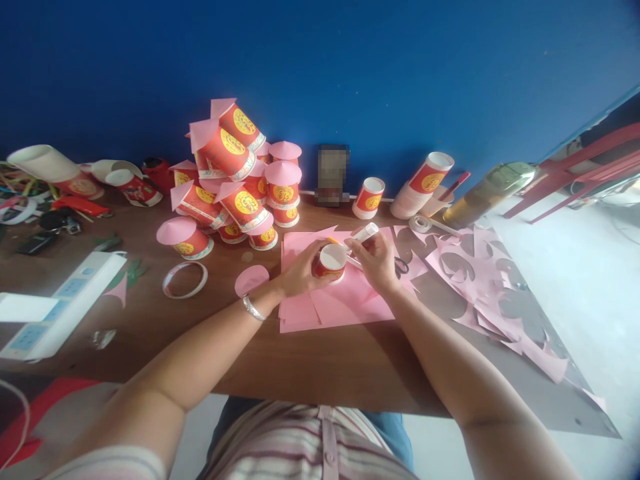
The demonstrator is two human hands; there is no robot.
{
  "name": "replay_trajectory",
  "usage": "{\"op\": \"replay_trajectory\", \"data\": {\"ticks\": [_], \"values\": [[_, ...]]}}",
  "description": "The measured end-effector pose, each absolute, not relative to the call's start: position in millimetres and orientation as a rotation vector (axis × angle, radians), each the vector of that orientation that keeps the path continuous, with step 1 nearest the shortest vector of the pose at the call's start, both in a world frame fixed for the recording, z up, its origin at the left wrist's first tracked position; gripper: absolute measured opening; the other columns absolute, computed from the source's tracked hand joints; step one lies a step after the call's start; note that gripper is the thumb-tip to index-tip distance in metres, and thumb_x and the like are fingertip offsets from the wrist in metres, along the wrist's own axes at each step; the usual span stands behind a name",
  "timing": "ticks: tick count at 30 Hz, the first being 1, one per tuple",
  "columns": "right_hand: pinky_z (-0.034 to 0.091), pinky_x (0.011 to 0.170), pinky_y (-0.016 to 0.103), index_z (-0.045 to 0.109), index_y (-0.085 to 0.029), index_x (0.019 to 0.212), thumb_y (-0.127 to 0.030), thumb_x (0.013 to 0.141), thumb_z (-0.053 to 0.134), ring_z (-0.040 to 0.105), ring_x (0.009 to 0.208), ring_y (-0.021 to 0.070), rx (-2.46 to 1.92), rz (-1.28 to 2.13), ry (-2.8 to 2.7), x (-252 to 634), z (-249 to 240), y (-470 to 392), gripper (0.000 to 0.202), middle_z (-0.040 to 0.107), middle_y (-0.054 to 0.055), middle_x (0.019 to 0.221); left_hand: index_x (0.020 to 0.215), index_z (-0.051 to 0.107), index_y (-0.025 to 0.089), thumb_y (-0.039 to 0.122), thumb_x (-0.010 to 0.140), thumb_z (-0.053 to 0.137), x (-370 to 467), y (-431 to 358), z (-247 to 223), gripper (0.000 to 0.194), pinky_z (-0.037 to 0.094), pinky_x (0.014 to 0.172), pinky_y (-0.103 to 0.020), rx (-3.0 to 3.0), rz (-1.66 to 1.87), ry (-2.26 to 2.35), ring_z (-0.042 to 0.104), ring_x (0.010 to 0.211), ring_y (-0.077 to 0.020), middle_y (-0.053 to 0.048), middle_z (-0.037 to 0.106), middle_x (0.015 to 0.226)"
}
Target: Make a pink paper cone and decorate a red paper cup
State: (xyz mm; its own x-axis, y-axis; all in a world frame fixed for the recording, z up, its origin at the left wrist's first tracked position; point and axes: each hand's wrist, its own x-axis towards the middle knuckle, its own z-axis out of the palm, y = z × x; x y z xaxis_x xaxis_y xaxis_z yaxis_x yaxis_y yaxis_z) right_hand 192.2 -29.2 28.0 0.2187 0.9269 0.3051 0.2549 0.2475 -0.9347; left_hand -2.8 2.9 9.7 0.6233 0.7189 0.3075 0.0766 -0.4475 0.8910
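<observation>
My left hand (303, 269) is closed around a red paper cup (331, 272), whose white open end faces up. My right hand (374, 261) grips a white glue stick (367, 232) close to the cup's rim. Both hands are above a stack of pink paper sheets (300, 313). Beside my left wrist lies a pink paper circle (251, 280). A pair of scissors (401, 267) with dark handles shows partly past my right hand. Between the hands, an orange-yellow pencil-like tip (333, 241) is visible.
Several red cups with pink paper cone tops (243, 207) are piled at the back left. A stack of cups (420, 187), a single cup (369, 199) and a bottle (487, 193) stand behind. Pink offcuts (493, 293) cover the right; a power strip (70, 293) and tape roll (185, 279) lie left.
</observation>
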Motion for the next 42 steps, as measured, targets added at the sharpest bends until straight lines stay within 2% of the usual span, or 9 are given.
{"op": "replay_trajectory", "data": {"ticks": [10, 14, 19, 23, 35, 38, 42], "values": [[0.046, 0.06, 0.028, 0.065, -0.022, 0.088, -0.045, 0.084, 0.076, 0.057, 0.064, 0.0143, -1.314, 0.697, -1.329, 193, 22, -25, 0.025, 0.065, -0.003, 0.073, 0.13, 0.053, 0.017, 0.031, 0.081, 0.08, -3, 4, 9, 0.057, 0.055, 0.108, -0.045, 1.908, 0.87, 0.608, 0.066, 0.122, -0.0291, -0.017, 0.066, 0.132], [0.046, 0.058, 0.029, 0.062, -0.023, 0.082, -0.047, 0.083, 0.077, 0.057, 0.063, 0.0149, -1.303, 0.706, -1.286, 196, 19, -23, 0.029, 0.063, -0.003, 0.071, 0.13, 0.053, 0.017, 0.027, 0.08, 0.08, -3, 4, 8, 0.058, 0.054, 0.107, -0.048, 1.918, 0.887, 0.587, 0.067, 0.121, -0.0299, -0.017, 0.067, 0.131], [0.05, 0.06, 0.03, 0.063, -0.024, 0.085, -0.051, 0.083, 0.078, 0.058, 0.065, 0.0156, -1.244, 0.695, -1.288, 193, 23, -26, 0.031, 0.064, -0.001, 0.074, 0.128, 0.053, 0.017, 0.028, 0.08, 0.081, -2, 3, 10, 0.057, 0.055, 0.104, -0.048, 1.912, 0.877, 0.615, 0.068, 0.118, -0.0298, -0.017, 0.068, 0.128], [0.05, 0.062, 0.029, 0.066, -0.023, 0.092, -0.049, 0.085, 0.076, 0.059, 0.067, 0.0151, -1.234, 0.709, -1.339, 189, 27, -28, 0.028, 0.066, -0.001, 0.079, 0.127, 0.054, 0.018, 0.03, 0.08, 0.081, -2, 3, 11, 0.055, 0.057, 0.102, -0.047, 1.888, 0.86, 0.627, 0.069, 0.116, -0.0291, -0.016, 0.069, 0.128], [0.046, 0.06, 0.028, 0.064, -0.023, 0.087, -0.045, 0.084, 0.075, 0.057, 0.064, 0.0144, -1.296, 0.705, -1.333, 194, 23, -25, 0.025, 0.064, -0.002, 0.073, 0.129, 0.055, 0.017, 0.032, 0.08, 0.082, -2, 3, 10, 0.058, 0.054, 0.107, -0.05, 1.906, 0.88, 0.62, 0.066, 0.122, -0.0315, -0.017, 0.068, 0.131], [0.045, 0.058, 0.028, 0.061, -0.023, 0.083, -0.048, 0.082, 0.076, 0.056, 0.062, 0.0147, -1.312, 0.706, -1.32, 194, 22, -26, 0.029, 0.062, -0.003, 0.069, 0.129, 0.056, 0.018, 0.032, 0.079, 0.083, -2, 3, 10, 0.058, 0.054, 0.107, -0.049, 1.891, 0.877, 0.619, 0.066, 0.121, -0.0309, -0.016, 0.069, 0.129], [0.048, 0.061, 0.029, 0.063, -0.024, 0.086, -0.05, 0.083, 0.076, 0.058, 0.066, 0.015, -1.256, 0.69, -1.292, 192, 23, -28, 0.029, 0.065, -0.001, 0.076, 0.129, 0.055, 0.018, 0.032, 0.079, 0.083, -2, 3, 10, 0.059, 0.056, 0.104, -0.046, 1.873, 0.858, 0.618, 0.067, 0.118, -0.0296, -0.015, 0.069, 0.128]]}}
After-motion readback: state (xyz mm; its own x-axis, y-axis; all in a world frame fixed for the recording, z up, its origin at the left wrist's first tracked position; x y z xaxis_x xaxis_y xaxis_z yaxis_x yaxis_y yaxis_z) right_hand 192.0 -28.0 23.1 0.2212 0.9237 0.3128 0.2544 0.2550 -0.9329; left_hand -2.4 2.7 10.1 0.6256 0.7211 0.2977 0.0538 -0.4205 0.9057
